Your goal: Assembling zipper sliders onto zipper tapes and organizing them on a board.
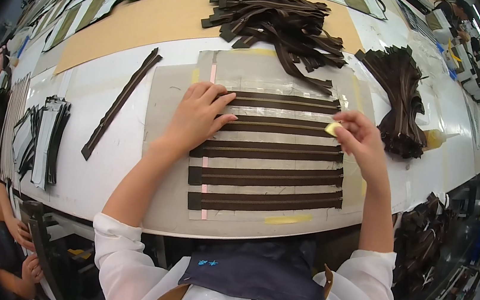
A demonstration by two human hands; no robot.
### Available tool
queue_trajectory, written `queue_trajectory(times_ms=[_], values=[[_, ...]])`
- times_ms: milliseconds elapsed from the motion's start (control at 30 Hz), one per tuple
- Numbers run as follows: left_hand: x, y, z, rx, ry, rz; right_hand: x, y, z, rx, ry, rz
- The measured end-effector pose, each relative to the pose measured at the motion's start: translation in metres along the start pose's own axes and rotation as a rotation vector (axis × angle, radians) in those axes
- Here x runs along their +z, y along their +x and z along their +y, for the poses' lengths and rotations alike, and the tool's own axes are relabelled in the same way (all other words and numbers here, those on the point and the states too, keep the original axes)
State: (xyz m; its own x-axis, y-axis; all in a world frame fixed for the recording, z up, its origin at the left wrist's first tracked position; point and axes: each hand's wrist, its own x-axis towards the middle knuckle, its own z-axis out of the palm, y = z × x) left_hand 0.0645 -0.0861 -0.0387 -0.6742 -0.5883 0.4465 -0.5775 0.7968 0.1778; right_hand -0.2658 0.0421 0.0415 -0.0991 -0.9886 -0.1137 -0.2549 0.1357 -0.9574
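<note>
Several dark brown zippers [270, 150] with brass-coloured teeth lie in parallel rows on a grey board [162, 200]. My left hand [199, 112] rests over the left ends of the two farthest rows, its fingers spread and pressing down on the tape. At the right end of the second row from the far side, my right hand [361, 140] pinches a small yellow chalk-like piece [332, 129] between thumb and fingers. That piece is at the zipper's end; I cannot tell whether it touches the tape. Pink strips run under the left ends of the rows.
A loose heap of brown zippers [274, 16] lies beyond the board, and a tied bundle [398, 103] lies at the right. One single zipper [119, 105] lies to the left, near stacked fabric pieces [46, 141]. A yellowish bottle [436, 139] lies by the bundle. Another person's hands [25, 243] show at lower left.
</note>
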Motion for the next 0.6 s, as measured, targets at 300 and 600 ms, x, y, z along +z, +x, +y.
queue_trajectory(times_ms=[300,600], values=[[0.011,0.002,0.003,-0.039,-0.078,0.028,0.114,0.128,0.018,-0.134,-0.134,-0.240],[0.013,-0.002,-0.003,-0.071,-0.141,0.065,0.133,0.145,0.032,-0.098,-0.186,-0.206]])
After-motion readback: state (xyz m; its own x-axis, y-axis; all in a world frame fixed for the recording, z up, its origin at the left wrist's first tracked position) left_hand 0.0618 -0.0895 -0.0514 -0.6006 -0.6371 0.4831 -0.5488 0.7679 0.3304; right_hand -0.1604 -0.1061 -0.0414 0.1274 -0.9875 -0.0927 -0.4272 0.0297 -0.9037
